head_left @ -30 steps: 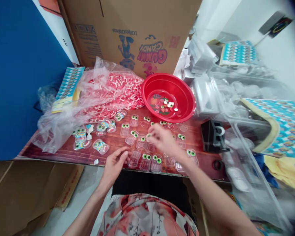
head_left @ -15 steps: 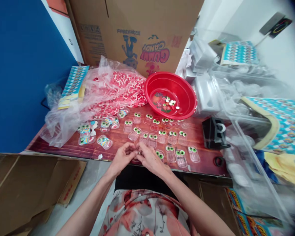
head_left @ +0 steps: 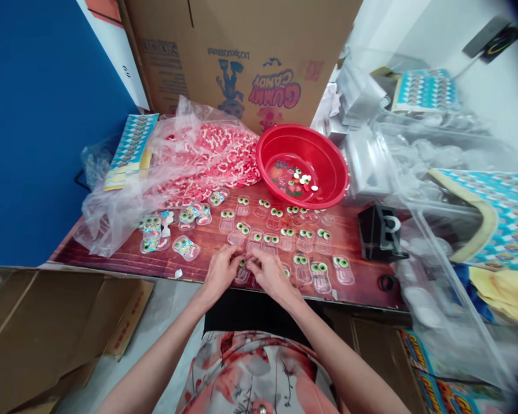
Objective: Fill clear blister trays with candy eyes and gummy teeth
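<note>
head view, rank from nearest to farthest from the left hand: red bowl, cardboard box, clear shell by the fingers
1. Clear shell: at the fingertips of the left hand, front row.
2. Red bowl: farther back, to the right.
3. Cardboard box: rearmost, behind the bowl.

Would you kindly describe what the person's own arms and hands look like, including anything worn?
Both the left hand and the right hand are bare: no gloves, rings or watch show. The forearms are bare too, with no sleeves in view. Below them lies a floral garment in red, white and grey.
</note>
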The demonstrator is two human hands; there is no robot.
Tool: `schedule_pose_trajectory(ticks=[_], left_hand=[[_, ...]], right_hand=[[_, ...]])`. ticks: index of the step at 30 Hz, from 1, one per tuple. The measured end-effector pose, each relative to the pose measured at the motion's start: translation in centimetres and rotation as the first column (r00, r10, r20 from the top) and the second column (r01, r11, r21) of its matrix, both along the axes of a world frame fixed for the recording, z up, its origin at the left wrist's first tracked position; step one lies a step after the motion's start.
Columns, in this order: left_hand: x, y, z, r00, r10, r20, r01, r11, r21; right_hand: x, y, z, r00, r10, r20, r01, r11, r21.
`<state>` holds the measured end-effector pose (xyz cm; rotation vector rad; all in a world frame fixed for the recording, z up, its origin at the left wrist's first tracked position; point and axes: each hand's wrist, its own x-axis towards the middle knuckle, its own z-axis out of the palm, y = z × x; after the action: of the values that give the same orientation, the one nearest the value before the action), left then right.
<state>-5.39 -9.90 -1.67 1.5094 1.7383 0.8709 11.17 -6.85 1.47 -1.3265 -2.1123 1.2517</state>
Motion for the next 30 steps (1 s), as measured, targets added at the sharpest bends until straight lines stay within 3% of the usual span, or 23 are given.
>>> schedule_pose_trajectory(ticks=[3,7,10,15,20,30], left_hand=[[-0.3,-0.2,0.2,0.993,-0.050,-0.108,0.057,0.996,0.066],[-0.9,-0.6,0.3,0.969,-0.215,-0.118,0.224,0.972,0.066],[-1.2,-0.4,0.5,0.953,-0.276,-0.128,0.283,0.958,0.040],[-1.0,0.3,0.8,0.939,-0.290,-0.185,0.292,0.956,-0.019],[-0.7,0.5,0.9,0.928,-0.282,-0.242,0.275,0.959,-0.062],[-0.3,0.0,0.8,0.937,-0.224,-0.269,0.230,0.973,-0.010]], right_hand=[[-0.4,-0.2,0.0,0.997,0.043,0.059,-0.047,0.996,0.070],[-0.2,0.1,0.1,0.989,0.105,0.100,-0.116,0.987,0.107],[0.0,0.3,-0.2,0.985,0.138,0.102,-0.149,0.983,0.103],[-0.2,0.7,-0.7,0.975,0.156,0.159,-0.174,0.979,0.110],[-0.8,0.7,-0.8,0.942,0.086,0.324,-0.153,0.971,0.185],[0.2,-0.1,0.0,0.906,0.058,0.419,-0.152,0.969,0.195]])
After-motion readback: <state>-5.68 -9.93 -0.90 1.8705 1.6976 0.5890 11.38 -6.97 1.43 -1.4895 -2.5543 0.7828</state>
